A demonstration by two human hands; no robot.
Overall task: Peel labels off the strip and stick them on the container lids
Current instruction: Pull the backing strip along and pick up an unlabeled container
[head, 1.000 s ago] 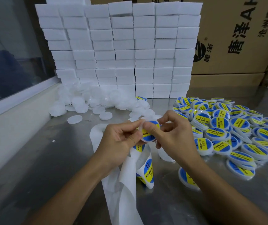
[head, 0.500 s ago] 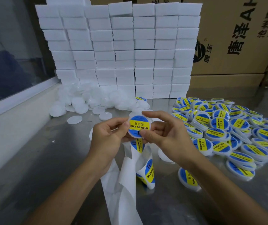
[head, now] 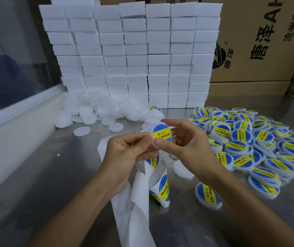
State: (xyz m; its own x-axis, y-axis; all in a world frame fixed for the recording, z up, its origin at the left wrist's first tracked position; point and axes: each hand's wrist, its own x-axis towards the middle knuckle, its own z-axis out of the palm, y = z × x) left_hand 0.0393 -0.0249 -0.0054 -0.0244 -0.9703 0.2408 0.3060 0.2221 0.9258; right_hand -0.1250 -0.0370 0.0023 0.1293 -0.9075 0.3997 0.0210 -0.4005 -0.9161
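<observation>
A labelled lid [head: 161,135] is pinched between the left hand [head: 124,154] and right hand [head: 187,145] — fingers curled round its rim, strip [head: 139,189] dangling below.

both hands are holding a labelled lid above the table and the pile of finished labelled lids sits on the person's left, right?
Not quite: the pile of labelled lids lies on the person's right, as the head view shows. Both the left hand and right hand do hold a labelled lid.

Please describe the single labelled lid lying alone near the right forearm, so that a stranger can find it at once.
Start at the big heap of labelled lids on the right of the steel table. Come toward the camera along the person's right forearm. The lone labelled lid lies flat beside the forearm, apart from the heap, touching no other lid.
</observation>
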